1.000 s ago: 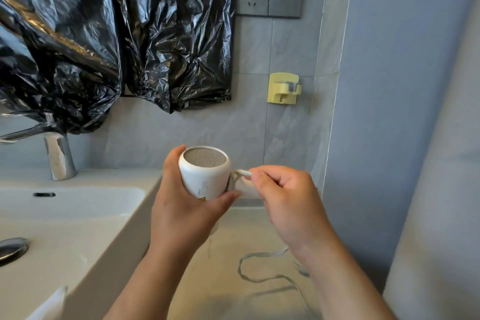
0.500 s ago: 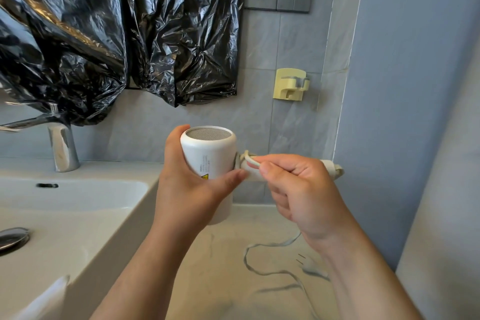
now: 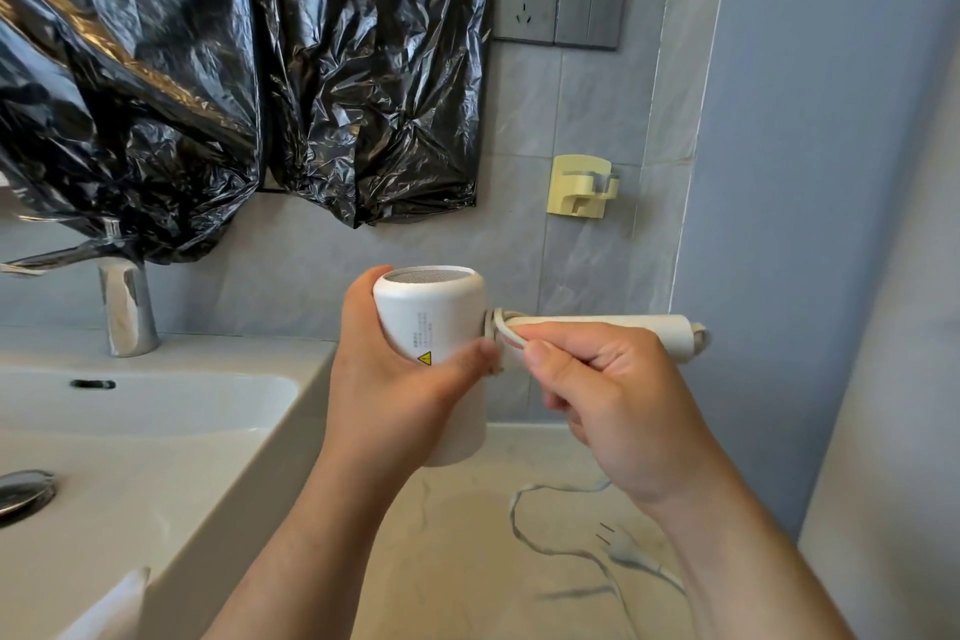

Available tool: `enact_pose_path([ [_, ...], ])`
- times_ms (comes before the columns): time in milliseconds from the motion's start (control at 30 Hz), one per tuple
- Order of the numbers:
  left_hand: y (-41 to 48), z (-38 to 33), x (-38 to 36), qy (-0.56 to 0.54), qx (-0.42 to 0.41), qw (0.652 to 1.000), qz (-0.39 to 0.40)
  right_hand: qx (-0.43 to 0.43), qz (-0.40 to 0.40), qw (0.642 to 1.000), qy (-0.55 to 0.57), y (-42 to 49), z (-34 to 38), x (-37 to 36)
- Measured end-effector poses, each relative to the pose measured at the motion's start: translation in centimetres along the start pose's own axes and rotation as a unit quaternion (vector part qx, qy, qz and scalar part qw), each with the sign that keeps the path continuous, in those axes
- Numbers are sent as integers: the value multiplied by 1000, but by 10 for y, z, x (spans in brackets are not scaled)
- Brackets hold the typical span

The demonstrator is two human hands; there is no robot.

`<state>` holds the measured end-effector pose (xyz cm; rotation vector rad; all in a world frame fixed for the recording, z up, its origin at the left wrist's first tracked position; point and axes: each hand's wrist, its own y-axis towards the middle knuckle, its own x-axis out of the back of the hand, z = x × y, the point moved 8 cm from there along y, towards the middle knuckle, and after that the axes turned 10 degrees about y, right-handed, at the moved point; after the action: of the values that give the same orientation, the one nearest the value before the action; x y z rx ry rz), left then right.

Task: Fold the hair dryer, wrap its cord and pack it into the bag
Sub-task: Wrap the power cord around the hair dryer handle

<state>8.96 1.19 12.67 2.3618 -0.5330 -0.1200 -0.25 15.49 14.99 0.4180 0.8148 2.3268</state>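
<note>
Your left hand (image 3: 395, 379) grips the white hair dryer (image 3: 431, 322) upright above the countertop (image 3: 457, 561), near its back edge. Your right hand (image 3: 613, 405) pinches the cord (image 3: 512, 509) at the handle (image 3: 597, 322); the plug (image 3: 623, 548) lies on the countertop.

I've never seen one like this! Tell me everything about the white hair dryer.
The white plastic hair dryer is a smooth round barrel held upright, with a grey mesh grille on top and a yellow warning triangle on its side. Its slim handle sticks out to the right, unfolded. The left hand grips the barrel; the right hand pinches its white cord by the hinge. The cord's loose end and plug lie on the pale counter.
</note>
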Motion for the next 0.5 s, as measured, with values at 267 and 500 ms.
enact_pose_path([
  [267, 2, 19, 2, -77, 83, 993, -45, 18, -107, 993, -40, -4, -1, -4],
  [500, 3, 30, -4, -156, 151, 976, -20, -3, -111, 994, -19, -2, -14, -5],
])
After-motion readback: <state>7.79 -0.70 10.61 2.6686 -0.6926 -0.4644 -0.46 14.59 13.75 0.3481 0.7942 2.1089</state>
